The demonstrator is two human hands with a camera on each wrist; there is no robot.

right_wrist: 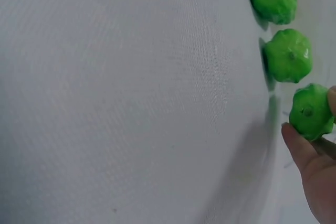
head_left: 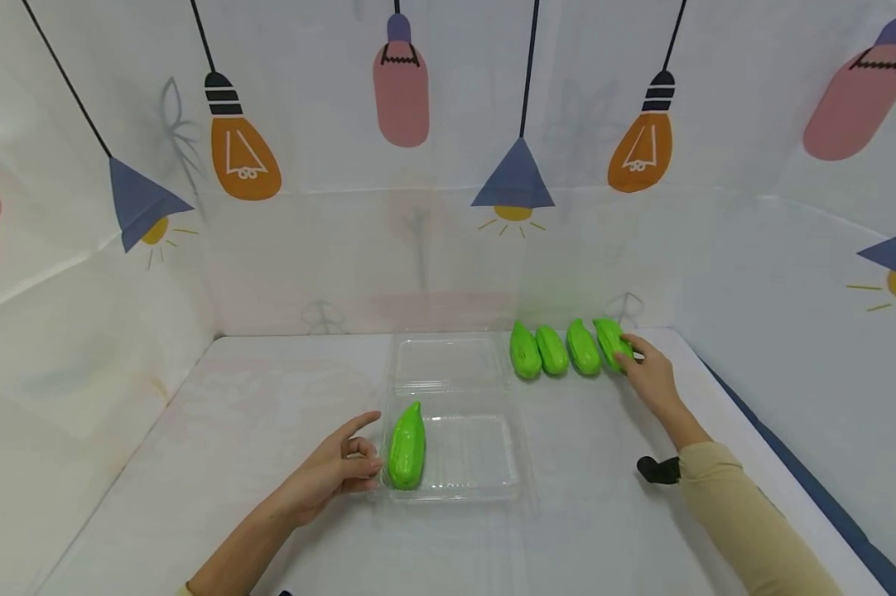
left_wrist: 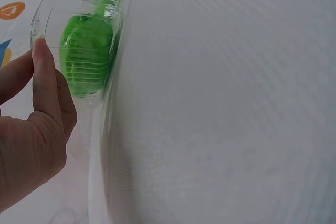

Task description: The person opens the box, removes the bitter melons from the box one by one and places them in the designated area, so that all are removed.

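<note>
A clear plastic clamshell box (head_left: 470,451) lies unfolded on the table, its lid (head_left: 448,362) toward the back. One glossy green, ridged bitter melon (head_left: 407,447) lies lengthwise along the left side of its tray. Thumb and finger of my left hand (head_left: 344,468) pinch the box's left rim, while the index finger points out past it. At the back right, my right hand (head_left: 649,372) grips the rightmost bitter melon (head_left: 609,341) between thumb and fingers. In the right wrist view, that bitter melon (right_wrist: 310,111) shows its lobed blunt end.
Left of the right hand, more bitter melons stand in a row: one beside the lid (head_left: 525,352), another (head_left: 551,351) close by it, and a third (head_left: 583,348). A patterned sheet (head_left: 448,248) walls in the white table (head_left: 269,397). A black object (head_left: 657,470) shows by the right sleeve.
</note>
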